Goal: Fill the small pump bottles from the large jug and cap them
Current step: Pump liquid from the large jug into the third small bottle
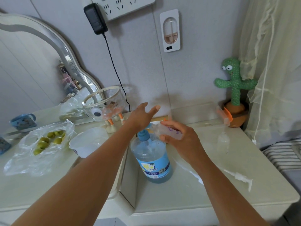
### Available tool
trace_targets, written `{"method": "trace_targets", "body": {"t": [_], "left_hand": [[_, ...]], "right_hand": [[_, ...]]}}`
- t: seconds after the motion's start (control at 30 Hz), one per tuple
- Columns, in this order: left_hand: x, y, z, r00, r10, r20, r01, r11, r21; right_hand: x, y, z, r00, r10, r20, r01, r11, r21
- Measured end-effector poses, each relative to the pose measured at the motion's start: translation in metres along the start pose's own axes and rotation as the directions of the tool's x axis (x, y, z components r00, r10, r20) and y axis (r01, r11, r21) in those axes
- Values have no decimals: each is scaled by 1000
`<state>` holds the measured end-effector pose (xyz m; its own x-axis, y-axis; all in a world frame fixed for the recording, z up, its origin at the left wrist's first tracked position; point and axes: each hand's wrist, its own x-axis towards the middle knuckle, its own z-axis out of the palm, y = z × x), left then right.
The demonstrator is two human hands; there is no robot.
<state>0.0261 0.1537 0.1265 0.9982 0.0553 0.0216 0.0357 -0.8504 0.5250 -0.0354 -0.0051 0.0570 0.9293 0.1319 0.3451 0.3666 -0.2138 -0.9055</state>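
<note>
**Surfaces.** Cream vanity top (48, 185) at left; a lower cream counter (211, 193) at right, one step down. Grey wall behind, arched mirror (32, 62) at left, gauze curtain (276, 62) at right.

**Task items.**
- Large jug (151, 159): holds blue liquid, upright on the lower counter, just beside the step.
- Left hand (141, 118): over the jug's blue pump head (144, 135), fingers straight and spread.
- Right hand (179, 139): fingers curled round a small clear bottle (169, 131), which is tilted with its mouth at the pump spout.
- Second small bottle (224, 141): upright and uncapped towards the counter's back right.
- White pump part (239, 176): lying flat near the front right.

**Other items.**
- Upper top: plastic bag of green fruit (44, 141), white tub (88, 141), glass bowl (104, 103), blue mug (22, 122).
- Back right corner: plush cactus (234, 85).
- Wall: dispenser (170, 30), power strip (130, 5) with a black adapter (95, 18).

**Edges and room.** The counter's front edge is near the viewer and its right corner is rounded. Bare counter lies in front of the jug and to its right. The fruit bag and tub crowd the upper top.
</note>
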Motion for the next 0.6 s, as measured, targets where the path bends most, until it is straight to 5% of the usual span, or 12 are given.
{"method": "trace_targets", "body": {"t": [0.37, 0.6], "left_hand": [[4, -5, 11, 1000, 1, 6, -2, 991, 132], [3, -1, 1, 1000, -27, -3, 27, 999, 26]], "right_hand": [[0, 16, 6, 998, 63, 12, -64, 992, 106], [1, 9, 4, 999, 46, 28, -49, 992, 114]]}}
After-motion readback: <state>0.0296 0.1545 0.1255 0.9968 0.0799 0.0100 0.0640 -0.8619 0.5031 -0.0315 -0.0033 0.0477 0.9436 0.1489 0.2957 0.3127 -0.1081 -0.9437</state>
